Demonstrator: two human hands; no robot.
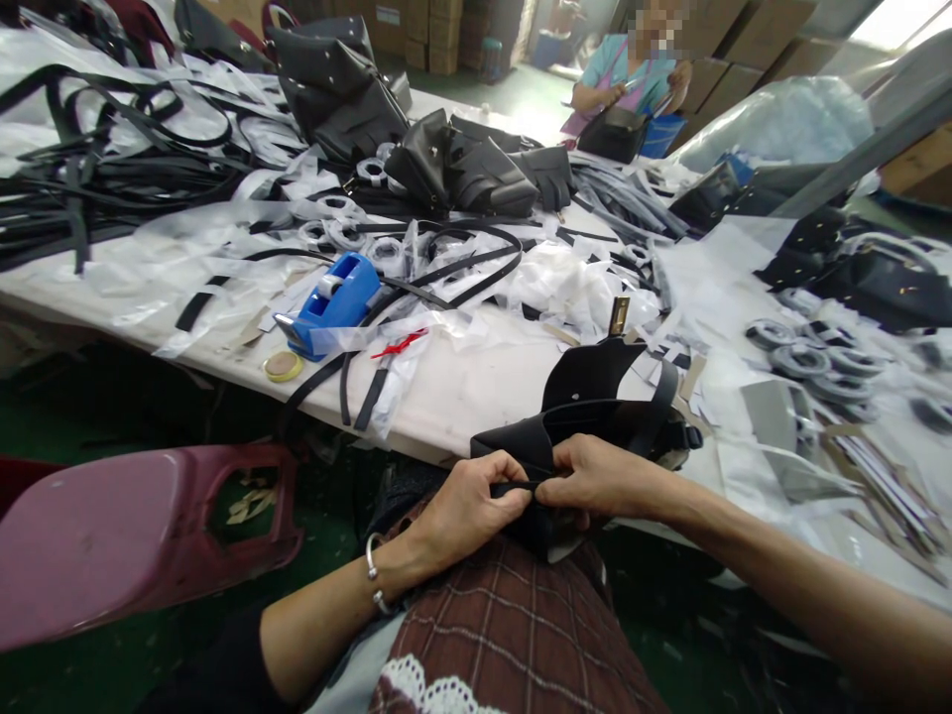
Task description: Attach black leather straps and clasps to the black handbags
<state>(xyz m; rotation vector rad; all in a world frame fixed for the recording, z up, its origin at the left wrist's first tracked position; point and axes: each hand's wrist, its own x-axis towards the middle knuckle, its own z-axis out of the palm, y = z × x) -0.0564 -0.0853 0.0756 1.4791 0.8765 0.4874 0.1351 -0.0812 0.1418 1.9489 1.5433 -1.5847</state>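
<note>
At the littered table [461, 392] edge, the strap [515, 488] of the black bag [595, 382] is pinched by left hand [465, 508] and right hand [604, 480]; even tension is advised.

One view only, worn on the seated person's head, faces forward and down across the white table [461, 392] from its near edge. It sits close: the left hand [476, 496] and right hand [595, 481], pinching a black bag [595, 382] at that edge, lie just below the lens. Beyond the table's far side, a co-worker [632, 81] and cardboard boxes [423, 30] appear small.
</note>
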